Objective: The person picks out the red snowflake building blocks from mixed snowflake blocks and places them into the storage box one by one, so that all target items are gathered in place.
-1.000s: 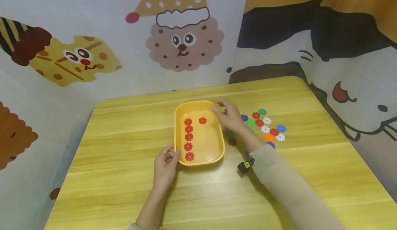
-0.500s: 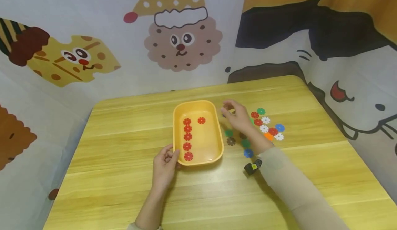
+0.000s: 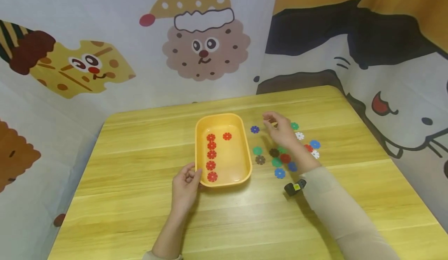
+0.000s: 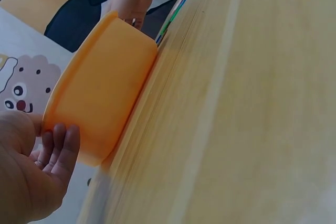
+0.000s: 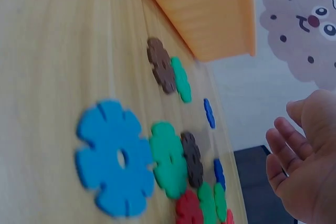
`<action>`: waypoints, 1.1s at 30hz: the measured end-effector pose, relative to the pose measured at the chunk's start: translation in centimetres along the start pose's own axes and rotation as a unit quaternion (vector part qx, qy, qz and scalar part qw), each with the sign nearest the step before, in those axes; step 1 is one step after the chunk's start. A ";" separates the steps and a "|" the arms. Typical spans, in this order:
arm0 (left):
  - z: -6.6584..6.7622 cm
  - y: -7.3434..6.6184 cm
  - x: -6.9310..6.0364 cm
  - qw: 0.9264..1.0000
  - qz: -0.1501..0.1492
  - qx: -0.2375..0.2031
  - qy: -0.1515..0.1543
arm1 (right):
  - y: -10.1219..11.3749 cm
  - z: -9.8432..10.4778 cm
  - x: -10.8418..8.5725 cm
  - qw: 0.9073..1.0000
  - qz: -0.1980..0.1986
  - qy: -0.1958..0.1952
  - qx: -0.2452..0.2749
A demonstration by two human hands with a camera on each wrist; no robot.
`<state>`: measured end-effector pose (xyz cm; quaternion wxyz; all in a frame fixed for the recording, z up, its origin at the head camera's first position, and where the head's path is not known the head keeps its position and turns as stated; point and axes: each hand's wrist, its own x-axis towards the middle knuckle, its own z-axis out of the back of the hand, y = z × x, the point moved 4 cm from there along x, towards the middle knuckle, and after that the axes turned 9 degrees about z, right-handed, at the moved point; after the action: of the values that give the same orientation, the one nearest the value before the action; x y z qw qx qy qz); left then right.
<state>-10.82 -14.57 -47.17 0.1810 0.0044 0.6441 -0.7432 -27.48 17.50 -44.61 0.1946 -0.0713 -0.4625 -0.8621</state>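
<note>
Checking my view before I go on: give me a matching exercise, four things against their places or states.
1. Left hand
2. Right hand
3. White discs
4. Tray

A. Raised over the table, off the tray
B. Has six red discs inside
C. Gripping the tray's edge
D. Lying on the table, right of the tray

Pairs: 1-C, 2-A, 3-D, 4-B

All views apparently share the tray [image 3: 232,158].
</note>
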 end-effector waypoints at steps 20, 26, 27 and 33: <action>0.1 0.1 0.0 1.000 0.003 -0.001 0.003 | -3.7 2.9 -1.3 0.999 -0.034 -0.017 -0.034; 0.1 0.2 0.0 1.000 0.006 0.008 -0.002 | -4.3 3.5 -1.6 0.998 -0.020 -0.008 -0.059; 0.0 0.2 0.0 1.000 0.008 0.008 -0.002 | -4.3 3.6 -1.6 0.998 -0.023 -0.006 -0.062; 0.0 0.3 0.1 1.000 0.006 0.003 -0.004 | -5.1 4.2 -2.0 0.995 -0.047 0.011 -0.089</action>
<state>-10.85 -14.63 -47.50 0.1883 0.0055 0.6412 -0.7439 -27.93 23.98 -46.76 0.1515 -0.0569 -0.3848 -0.9087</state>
